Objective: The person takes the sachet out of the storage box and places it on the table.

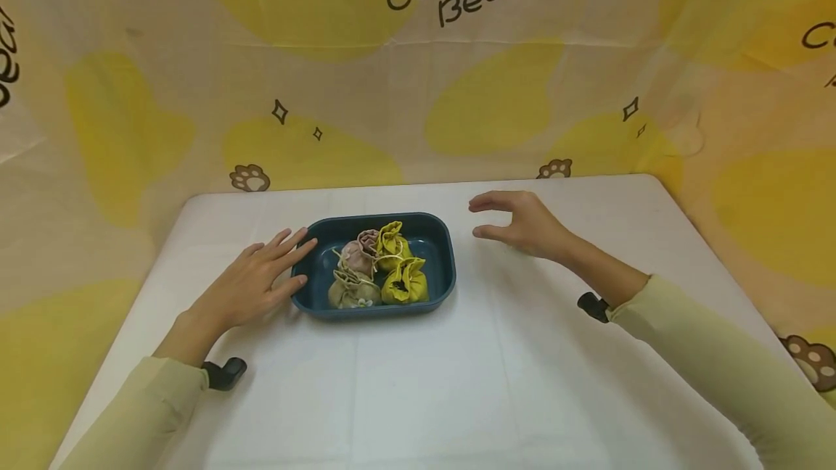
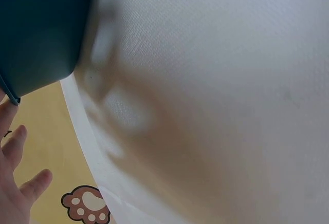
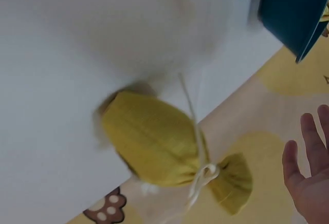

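A dark blue tray point(image 1: 372, 312) holds a pinkish pouch point(image 1: 355, 257), a grey-green pouch point(image 1: 353, 291) and two yellow drawstring pouches, one at the back point(image 1: 392, 241) and one in front point(image 1: 406, 286). At the tray's left end my left hand point(image 1: 255, 281) rests its spread, fairly straight fingers on the rim. My right hand point(image 1: 525, 227) is held right of the tray, thumb and fingers parted with a gap between them. In the right wrist view another yellow pouch point(image 3: 154, 139), tied with white cord, appears close to the table near that hand; the head view does not show it.
A white table point(image 1: 418, 390) with rounded back corners lies under everything. Behind and beside it hangs a yellow-patterned cloth point(image 1: 339, 78) with lettering and paw prints. Each wrist carries a black camera mount, one left point(image 1: 225, 373) and one right point(image 1: 593, 307).
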The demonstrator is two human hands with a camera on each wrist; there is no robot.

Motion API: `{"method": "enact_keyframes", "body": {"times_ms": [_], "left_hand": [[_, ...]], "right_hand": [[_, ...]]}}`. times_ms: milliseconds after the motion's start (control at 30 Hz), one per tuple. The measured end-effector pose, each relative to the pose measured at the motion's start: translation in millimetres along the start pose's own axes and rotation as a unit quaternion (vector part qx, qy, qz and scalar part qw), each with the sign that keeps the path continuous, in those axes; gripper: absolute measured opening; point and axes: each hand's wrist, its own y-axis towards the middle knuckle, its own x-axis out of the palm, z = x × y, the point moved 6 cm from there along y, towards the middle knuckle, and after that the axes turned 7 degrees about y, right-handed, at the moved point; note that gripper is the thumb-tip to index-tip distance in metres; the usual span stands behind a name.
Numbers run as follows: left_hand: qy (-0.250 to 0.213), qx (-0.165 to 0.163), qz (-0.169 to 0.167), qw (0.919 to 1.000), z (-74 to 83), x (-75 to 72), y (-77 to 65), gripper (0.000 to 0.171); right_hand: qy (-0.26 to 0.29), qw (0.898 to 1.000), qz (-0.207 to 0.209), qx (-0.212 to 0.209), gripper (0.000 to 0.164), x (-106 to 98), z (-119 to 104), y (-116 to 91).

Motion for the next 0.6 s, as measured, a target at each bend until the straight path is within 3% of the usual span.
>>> {"method": "enact_keyframes", "body": {"times_ms": [267, 600], "left_hand": [[0.003, 0.004, 0.004, 1.0000, 0.5, -0.3, -0.5, 0.061], [-0.004, 0.006, -0.004, 1.0000, 2.8, -2.1, -1.0, 0.061]], "right_hand": [[0.027, 0.998, -0.055, -0.014, 0.055, 29.6, -17.4, 3.2], [0.082, 0.987, -0.127, -0.049, 0.056, 64.6, -30.4, 3.1]]}}
